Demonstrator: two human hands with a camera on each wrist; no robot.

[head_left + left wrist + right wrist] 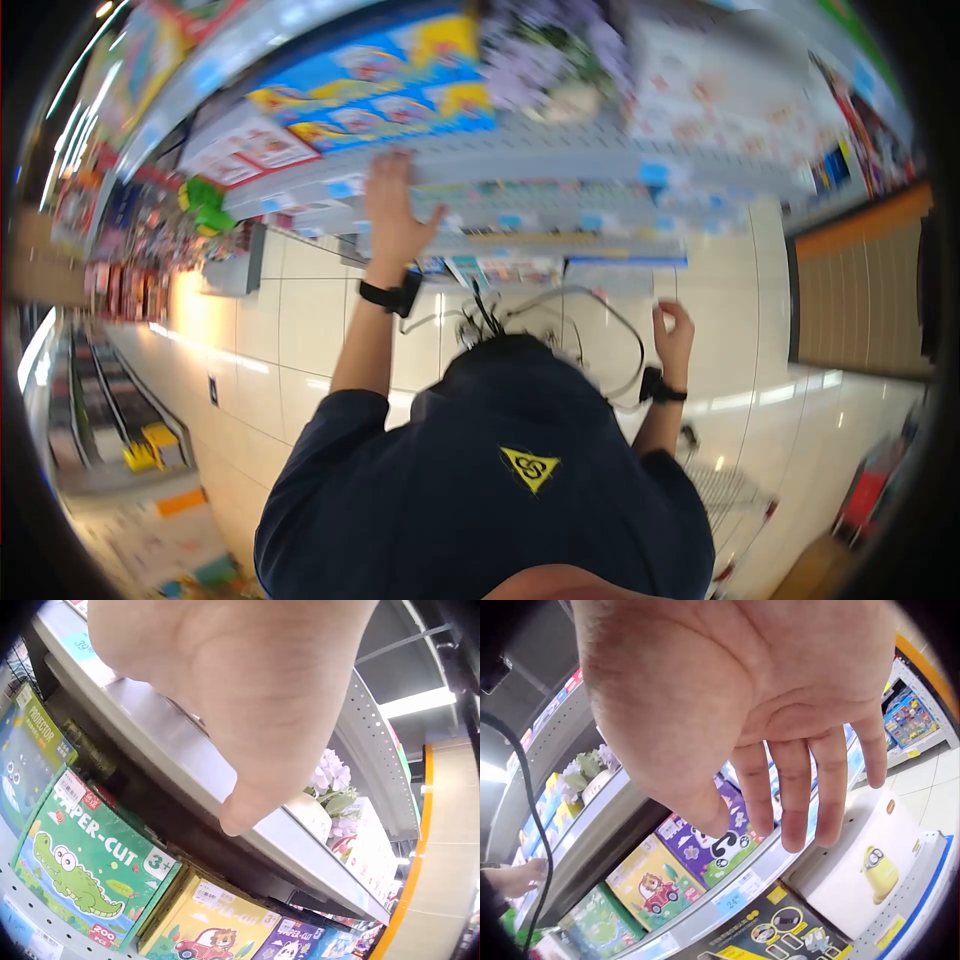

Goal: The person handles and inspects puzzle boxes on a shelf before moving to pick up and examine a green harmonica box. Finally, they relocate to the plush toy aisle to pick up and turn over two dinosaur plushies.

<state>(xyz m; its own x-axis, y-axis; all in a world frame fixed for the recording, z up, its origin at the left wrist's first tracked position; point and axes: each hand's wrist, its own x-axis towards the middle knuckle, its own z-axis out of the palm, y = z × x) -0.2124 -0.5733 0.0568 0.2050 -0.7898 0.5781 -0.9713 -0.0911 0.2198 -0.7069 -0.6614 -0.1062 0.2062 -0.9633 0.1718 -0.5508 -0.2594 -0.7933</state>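
Note:
In the head view my left hand [398, 215] reaches up with straight fingers to the shelf edge [500, 152], just below blue-and-yellow boxes [375, 85]; whether it touches the edge is unclear. The left wrist view shows the palm [240, 690] over that shelf, above a green paper-cut box [94, 870] and a yellow one [214, 922]. My right hand [674, 335] is held low, away from the shelf, holding nothing. Its fingers [793, 787] hang relaxed in the right wrist view, in front of a purple box [720, 844].
Purple flowers [530, 60] and a white patterned box [710, 80] stand on the shelf. Black cables [625, 325] loop beside the body. A wire cart [735, 500] is at lower right, on the tiled floor [300, 310]. A white box [862, 862] sits on a lower shelf.

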